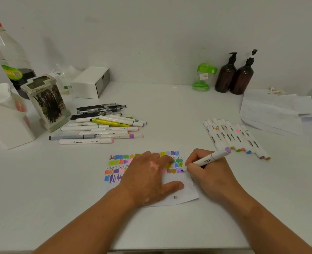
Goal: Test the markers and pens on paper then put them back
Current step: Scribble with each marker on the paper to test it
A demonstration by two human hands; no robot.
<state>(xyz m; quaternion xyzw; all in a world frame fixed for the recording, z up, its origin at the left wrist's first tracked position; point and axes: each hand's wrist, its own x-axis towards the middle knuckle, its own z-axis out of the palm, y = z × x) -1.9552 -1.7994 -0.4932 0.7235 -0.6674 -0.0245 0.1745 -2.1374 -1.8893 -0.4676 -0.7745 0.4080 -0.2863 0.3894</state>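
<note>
left hand (147,177) flat, fingers spread, pressing paper (180,194) | right hand (205,170) gripping marker (209,158), tip down

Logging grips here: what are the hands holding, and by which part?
Right hand grips the purple-ended marker near its tip; left hand holds nothing, pressing the paper flat.

Pressing down with left hand (147,175), palm flat, fingers straight and spread. Pinching marker (212,157) in right hand (208,175), fingers curled.

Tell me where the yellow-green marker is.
In the head view, the yellow-green marker lies on the left among the white markers, just in front of the black pens and right of the pen holder.
</note>
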